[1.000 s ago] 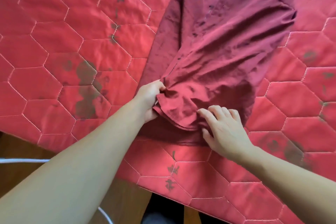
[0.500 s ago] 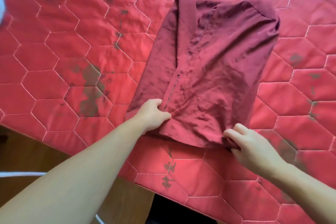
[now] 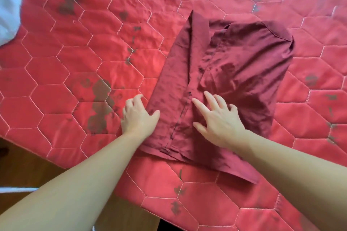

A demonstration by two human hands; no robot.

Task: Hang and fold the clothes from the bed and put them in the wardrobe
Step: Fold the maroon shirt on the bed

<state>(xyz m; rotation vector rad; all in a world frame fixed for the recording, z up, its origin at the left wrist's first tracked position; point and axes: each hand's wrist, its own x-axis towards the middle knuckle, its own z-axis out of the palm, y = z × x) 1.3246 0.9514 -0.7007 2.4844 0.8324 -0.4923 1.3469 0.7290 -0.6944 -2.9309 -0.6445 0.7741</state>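
Garment: dark maroon woven-fabric garment (image 3: pixel 234 84), part-folded, lies flat on the red quilted bedspread with hexagon stitching (image 3: pixel 75 80). It sits near the bed's near edge, right of centre in the head view. One long fold runs from a point at the far end down toward you, with a stitched seam line alongside it. The far right end is bunched and rounded; the near right corner tapers to a point partly under your right forearm.

Your left hand (image 3: pixel 138 116) is at the garment's left edge. Thumb lies on the fabric, the other fingers are loosely bent with tips on the bedspread just beside the cloth. Nothing grasped, fingers released.

Your right hand (image 3: pixel 217 120) rests palm-down on the garment just right of the seam. Fingers are spread and mostly straight, index fingertip touching the seam line. It presses flat, no pinch, no clench.

The two hands are near each other, apart, with the seam strip between them.

Bedspread carries dark grey printed blotches, largest patch left of your left hand. White crumpled cloth (image 3: pixel 9 5) shows at the top-left corner, on or beside the bedspread; you cannot tell which. Brown wooden floor (image 3: pixel 28 165) is visible below the bed edge at lower left.
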